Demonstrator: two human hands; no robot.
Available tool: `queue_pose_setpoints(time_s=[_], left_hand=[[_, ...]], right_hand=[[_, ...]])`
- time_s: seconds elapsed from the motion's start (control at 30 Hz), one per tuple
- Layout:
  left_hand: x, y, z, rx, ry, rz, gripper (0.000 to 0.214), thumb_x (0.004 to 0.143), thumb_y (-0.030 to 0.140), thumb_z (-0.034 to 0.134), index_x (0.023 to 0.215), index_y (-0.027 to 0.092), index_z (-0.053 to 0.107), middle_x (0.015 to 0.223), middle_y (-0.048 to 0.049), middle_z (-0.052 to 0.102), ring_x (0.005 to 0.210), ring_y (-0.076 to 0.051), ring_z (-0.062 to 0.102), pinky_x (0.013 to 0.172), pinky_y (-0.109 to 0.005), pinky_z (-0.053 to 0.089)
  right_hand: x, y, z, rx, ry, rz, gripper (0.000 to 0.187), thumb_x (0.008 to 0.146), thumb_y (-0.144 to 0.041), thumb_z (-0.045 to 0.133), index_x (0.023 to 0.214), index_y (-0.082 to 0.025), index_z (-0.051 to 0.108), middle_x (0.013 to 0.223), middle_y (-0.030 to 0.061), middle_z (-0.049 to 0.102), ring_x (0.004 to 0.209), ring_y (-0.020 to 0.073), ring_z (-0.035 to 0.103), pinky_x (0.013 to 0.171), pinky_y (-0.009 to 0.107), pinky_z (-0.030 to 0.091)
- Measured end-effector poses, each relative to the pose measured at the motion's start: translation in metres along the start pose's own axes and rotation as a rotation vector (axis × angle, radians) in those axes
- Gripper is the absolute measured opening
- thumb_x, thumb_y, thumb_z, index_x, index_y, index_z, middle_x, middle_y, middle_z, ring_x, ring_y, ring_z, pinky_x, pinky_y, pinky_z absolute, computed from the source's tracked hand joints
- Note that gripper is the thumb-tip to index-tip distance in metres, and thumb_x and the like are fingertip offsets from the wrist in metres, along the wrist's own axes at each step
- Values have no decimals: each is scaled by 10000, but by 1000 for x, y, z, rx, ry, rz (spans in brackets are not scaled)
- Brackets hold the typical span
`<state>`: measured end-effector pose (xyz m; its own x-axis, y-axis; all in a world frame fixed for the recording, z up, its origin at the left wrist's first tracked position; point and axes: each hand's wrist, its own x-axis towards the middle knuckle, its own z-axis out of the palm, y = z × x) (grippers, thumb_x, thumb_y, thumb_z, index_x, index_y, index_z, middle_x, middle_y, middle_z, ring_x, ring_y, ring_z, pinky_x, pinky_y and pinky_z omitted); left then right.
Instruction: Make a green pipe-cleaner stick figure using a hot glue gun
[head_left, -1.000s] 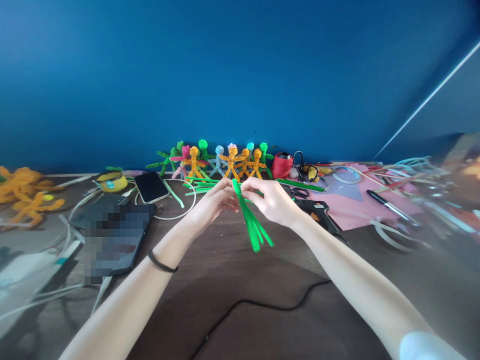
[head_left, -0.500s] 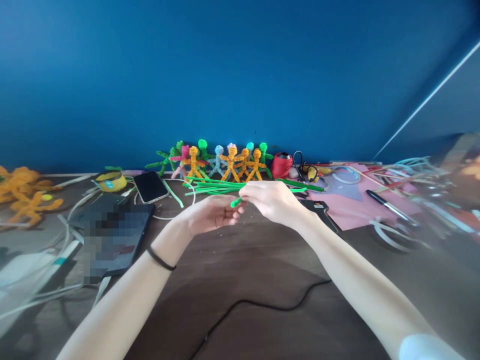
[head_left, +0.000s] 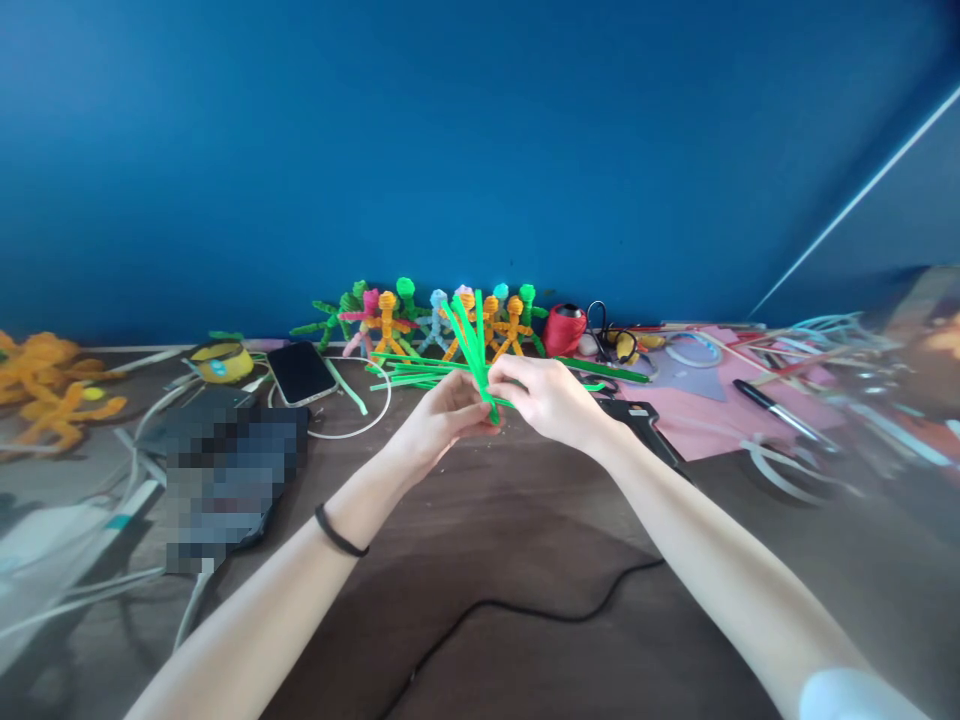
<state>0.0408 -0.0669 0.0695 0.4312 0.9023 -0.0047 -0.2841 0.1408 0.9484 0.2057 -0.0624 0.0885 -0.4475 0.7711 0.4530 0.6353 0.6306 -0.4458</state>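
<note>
Several bright green pipe cleaners [head_left: 471, 335] stand up in a fan from between my hands, bunched together at their lower end. My left hand [head_left: 450, 410] pinches the bunch near its base from the left. On the right side, my right hand [head_left: 544, 395] has its fingers closed on the same stems just above the base. Behind the hands, more green pipe cleaners [head_left: 409, 372] lie flat on the table. A row of small pipe-cleaner figures [head_left: 388, 325] in orange, green, pink and blue leans against the blue wall.
Left of my hands lie a phone [head_left: 301, 372], a yellow tape roll [head_left: 221, 362] and a partly blurred dark device [head_left: 240, 490]. To the right are a glue gun [head_left: 645, 430], pink sheets [head_left: 697, 420] and a marker [head_left: 780, 412]. A black cable [head_left: 517, 605] crosses the near table.
The green bunch has turned from pointing toward me to standing upright, its stems spreading upward. My left hand has moved right and closed around the base; my right hand shifted slightly.
</note>
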Motion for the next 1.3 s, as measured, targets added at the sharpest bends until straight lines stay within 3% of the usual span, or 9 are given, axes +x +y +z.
queue_pose_setpoints(time_s=[0.23,0.37,0.47,0.57,0.67,0.77,0.97,1.13,1.3], left_hand=[[3,-11,4,161,6,245,260,703,191,665,882,191,475,805,1,613,728,-133,609,658,-276,503],[3,-11,1,234,28,269,261,692,164,670,877,194,489,873,-1,615,757,-119,602,707,-255,482],[3,-7,-5,149,22,171,214,690,148,664,839,191,517,815,22,607,716,-90,580,681,-211,461],[4,-3,-11,-18,13,-69,55,785,217,542,752,178,525,585,32,567,545,-87,550,581,-209,450],[5,-3,-17,-109,-162,-318,346,854,372,420,601,153,506,447,-4,524,411,-105,497,463,-229,410],[6,-5,-22,-133,-315,-391,386,842,440,439,634,134,550,451,-15,541,407,-109,494,448,-231,400],[6,-7,-32,-196,-464,-416,348,743,450,589,714,104,611,615,-46,622,500,-98,511,465,-216,387],[6,-5,-31,-231,-333,-413,154,734,242,650,815,113,626,711,-20,594,607,-81,540,525,-194,409],[7,-6,-24,-206,-165,-330,215,625,154,738,799,98,624,720,-20,608,600,-82,583,561,-181,448]], right_hand=[[3,-1,-1,339,-42,116,130,819,-210,512,696,-168,502,599,-23,532,556,105,469,547,222,350],[3,1,-1,394,-84,150,115,811,-216,516,709,-166,509,591,-29,514,550,105,461,542,227,354],[2,0,-2,298,-73,103,140,834,-238,507,713,-167,508,610,-28,506,558,99,439,550,224,338],[1,-3,-3,176,-90,20,124,857,-222,494,750,-172,534,666,-17,542,596,99,460,579,220,336],[-1,-8,-3,85,-124,-63,129,873,-200,480,776,-178,562,729,-4,584,636,101,494,592,212,334],[-2,-12,-5,19,-142,-152,152,888,-197,461,795,-177,580,785,9,608,684,107,523,599,207,334],[-4,-15,-11,-84,-154,-258,157,887,-183,467,799,-175,597,799,14,630,710,110,541,585,211,314],[-3,-13,-11,-224,-159,-210,167,883,-151,457,812,-164,608,799,26,638,709,119,544,561,223,282],[-3,-13,-8,-321,-151,-139,158,874,-168,474,750,-150,569,729,27,610,646,119,517,540,230,255]])
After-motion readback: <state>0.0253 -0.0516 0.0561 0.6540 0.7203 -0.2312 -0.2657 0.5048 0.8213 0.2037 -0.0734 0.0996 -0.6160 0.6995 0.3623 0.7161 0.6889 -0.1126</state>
